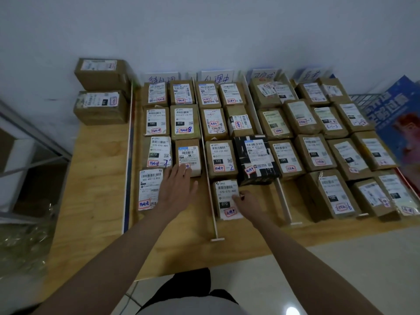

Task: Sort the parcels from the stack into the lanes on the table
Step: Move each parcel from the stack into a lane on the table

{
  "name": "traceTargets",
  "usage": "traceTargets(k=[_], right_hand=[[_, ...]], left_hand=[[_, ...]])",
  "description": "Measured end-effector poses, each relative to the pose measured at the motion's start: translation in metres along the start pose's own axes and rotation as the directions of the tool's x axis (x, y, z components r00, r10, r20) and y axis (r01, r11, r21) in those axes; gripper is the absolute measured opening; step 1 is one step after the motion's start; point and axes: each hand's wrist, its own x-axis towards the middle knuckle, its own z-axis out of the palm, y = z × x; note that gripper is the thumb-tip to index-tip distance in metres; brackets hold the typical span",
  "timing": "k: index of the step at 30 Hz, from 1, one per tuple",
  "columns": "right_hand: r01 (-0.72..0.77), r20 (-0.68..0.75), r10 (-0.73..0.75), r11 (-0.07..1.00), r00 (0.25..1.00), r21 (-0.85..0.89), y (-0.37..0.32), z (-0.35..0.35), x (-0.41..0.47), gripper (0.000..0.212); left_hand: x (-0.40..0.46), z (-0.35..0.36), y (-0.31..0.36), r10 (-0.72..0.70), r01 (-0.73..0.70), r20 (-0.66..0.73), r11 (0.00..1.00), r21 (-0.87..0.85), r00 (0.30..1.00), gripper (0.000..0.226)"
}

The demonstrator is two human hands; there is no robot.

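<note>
Several brown parcels with white labels fill the lanes on the wooden table [100, 192]. My left hand [176, 189] lies flat with straight fingers in the first lane, its fingertips touching the near end of a small parcel [188, 153]. My right hand [246, 202] rests on the right side of the parcel labelled 070 [223, 196] at the front of the second lane, with fingers curled at its edge. Two stacked parcels [101, 92] stand at the back left of the table, outside the lanes.
White divider strips [210, 196] separate the lanes, and handwritten signs [216, 77] stand at the back. A black parcel [254, 159] sits in the second lane. A blue poster [395, 117] leans at the right. A grey metal frame [34, 142] stands to the left.
</note>
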Motion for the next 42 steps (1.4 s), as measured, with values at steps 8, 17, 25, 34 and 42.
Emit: traceTargets(k=[8, 17, 25, 34, 42], right_hand=[[0.304, -0.260, -0.429, 0.861, 0.865, -0.408, -0.039, -0.017, -0.055, 0.036], [0.408, -0.173, -0.602, 0.697, 0.779, -0.590, -0.072, 0.005, -0.117, 0.044], [0.481, -0.120, -0.668, 0.636, 0.734, -0.604, -0.099, 0.036, -0.140, 0.044], [0.542, -0.077, -0.730, 0.569, 0.679, -0.619, -0.163, 0.070, -0.129, 0.046], [0.560, -0.032, -0.720, 0.565, 0.693, -0.606, -0.239, 0.123, -0.082, 0.048]], left_hand=[[-0.046, -0.028, -0.004, -0.052, 0.052, -0.043, 0.999, 0.007, 0.998, 0.052], [-0.116, -0.057, -0.038, -0.137, 0.140, -0.107, 0.990, 0.023, 0.985, 0.053], [-0.158, -0.081, -0.075, -0.237, 0.247, -0.101, 0.965, 0.092, 0.966, 0.056], [-0.155, -0.102, -0.139, -0.345, 0.359, -0.142, 0.929, 0.089, 0.928, 0.056], [-0.116, -0.101, -0.227, -0.398, 0.405, -0.120, 0.913, 0.040, 0.909, 0.056]])
